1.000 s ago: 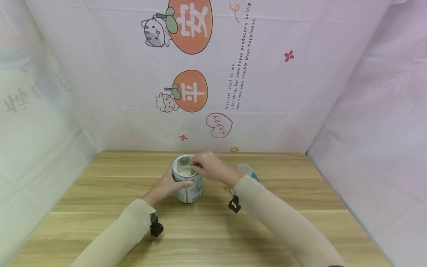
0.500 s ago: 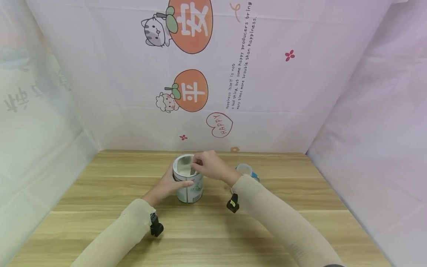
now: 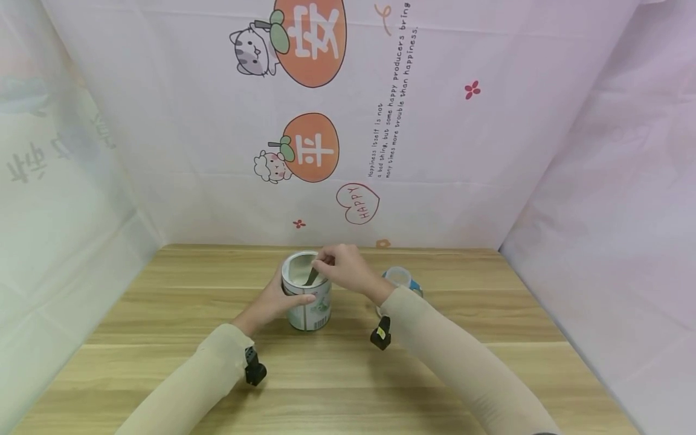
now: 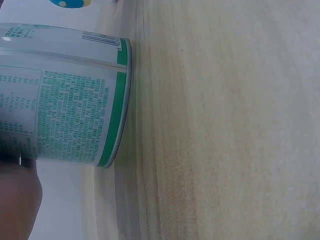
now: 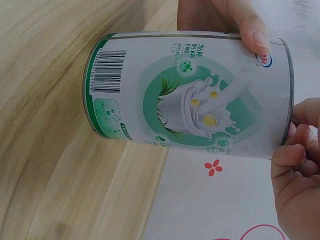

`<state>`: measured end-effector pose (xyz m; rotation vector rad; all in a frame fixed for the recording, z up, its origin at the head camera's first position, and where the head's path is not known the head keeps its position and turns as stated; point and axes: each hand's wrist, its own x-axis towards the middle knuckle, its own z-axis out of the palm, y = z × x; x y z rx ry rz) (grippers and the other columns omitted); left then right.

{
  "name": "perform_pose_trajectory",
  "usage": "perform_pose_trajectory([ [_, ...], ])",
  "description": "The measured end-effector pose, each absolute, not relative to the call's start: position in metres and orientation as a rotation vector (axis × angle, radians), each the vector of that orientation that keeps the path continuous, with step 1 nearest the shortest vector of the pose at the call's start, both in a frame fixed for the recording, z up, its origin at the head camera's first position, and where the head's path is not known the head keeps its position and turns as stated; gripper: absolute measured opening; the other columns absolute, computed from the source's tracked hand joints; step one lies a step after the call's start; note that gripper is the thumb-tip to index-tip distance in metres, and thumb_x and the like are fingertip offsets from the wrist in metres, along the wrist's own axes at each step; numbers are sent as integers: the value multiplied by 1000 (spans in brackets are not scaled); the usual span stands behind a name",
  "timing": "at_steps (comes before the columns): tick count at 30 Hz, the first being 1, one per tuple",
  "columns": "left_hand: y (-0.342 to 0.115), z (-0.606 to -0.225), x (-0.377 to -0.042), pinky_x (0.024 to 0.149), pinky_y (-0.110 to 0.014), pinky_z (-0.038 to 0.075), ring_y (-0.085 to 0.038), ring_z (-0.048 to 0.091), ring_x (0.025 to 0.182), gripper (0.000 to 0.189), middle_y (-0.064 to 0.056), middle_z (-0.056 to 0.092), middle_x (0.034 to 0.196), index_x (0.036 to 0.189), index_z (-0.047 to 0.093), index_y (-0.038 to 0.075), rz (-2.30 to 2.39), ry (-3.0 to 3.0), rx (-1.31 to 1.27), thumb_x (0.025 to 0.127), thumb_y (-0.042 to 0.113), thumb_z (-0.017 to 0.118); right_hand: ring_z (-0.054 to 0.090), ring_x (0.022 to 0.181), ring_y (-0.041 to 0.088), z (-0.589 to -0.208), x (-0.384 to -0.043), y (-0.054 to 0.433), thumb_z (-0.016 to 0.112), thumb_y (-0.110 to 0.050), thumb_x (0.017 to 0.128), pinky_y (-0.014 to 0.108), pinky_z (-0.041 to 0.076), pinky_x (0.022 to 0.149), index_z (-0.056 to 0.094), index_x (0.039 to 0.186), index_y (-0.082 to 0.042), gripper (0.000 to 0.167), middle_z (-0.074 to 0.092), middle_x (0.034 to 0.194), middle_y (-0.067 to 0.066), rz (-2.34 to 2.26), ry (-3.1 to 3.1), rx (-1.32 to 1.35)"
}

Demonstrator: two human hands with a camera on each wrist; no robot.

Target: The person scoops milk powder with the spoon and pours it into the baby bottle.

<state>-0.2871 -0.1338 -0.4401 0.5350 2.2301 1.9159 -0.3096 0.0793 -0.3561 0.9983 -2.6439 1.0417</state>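
A white-and-green milk powder can (image 3: 309, 311) stands upright on the table, its top uncovered and pale powder inside. My left hand (image 3: 274, 299) grips its left side, thumb across the front; the right wrist view shows that thumb near the rim of the can (image 5: 200, 100). Above the can's right rim, my right hand (image 3: 346, 269) pinches a slim dark spoon (image 3: 312, 277) that slants down into the opening. The spoon's lower end is not clearly seen. In the right wrist view, curled fingers of the right hand (image 5: 302, 175) are at the rim.
Behind the right wrist stands a clear container (image 3: 399, 276) with a blue part (image 3: 415, 286), partly covered by the sleeve. The wood-grain table (image 3: 304, 386) meets a printed white cloth backdrop (image 3: 435, 205) at the back and sides.
My right hand has risen slightly, and more of the spoon shows inside the can's opening. The left hand and the can stay where they were.
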Motion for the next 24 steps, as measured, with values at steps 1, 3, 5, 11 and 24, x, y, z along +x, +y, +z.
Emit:
perform_pose_trajectory([
  [1,-134,-440,-287,111,-60,28,-32,41,135,94,-11,41,147,155,17,32,1918,2228,536,87,26,81,61,70,9,-356,-310,80,65,-16,97,22,54,62,74,88,-9,14,68,78,-5,1069,-2641,984],
  [3,-134,-440,-287,111,-60,28,-32,41,135,94,-11,41,147,155,17,33,1926,2221,536,87,25,81,61,70,11,-357,-310,82,65,-16,97,23,54,63,74,89,-9,14,69,79,-2,1124,-2637,953],
  [5,-133,-440,-287,111,-59,28,-32,41,135,94,-11,41,147,155,17,32,1927,2222,536,86,25,82,59,70,11,-357,-310,84,65,-17,97,23,52,62,74,90,-8,15,69,80,1,1176,-2645,910],
  [11,-133,-440,-287,111,-60,27,-31,39,136,96,-8,41,147,155,18,34,1914,2243,504,85,28,83,50,65,12,-358,-312,91,64,-19,98,23,43,57,75,93,-6,18,67,78,5,1322,-2662,781],
  [24,-132,-439,-287,112,-62,25,-31,38,137,97,-9,41,147,155,18,32,1913,2266,518,84,27,84,48,65,13,-362,-315,99,62,-26,99,25,43,57,75,95,-8,23,67,80,2,1557,-2670,566],
])
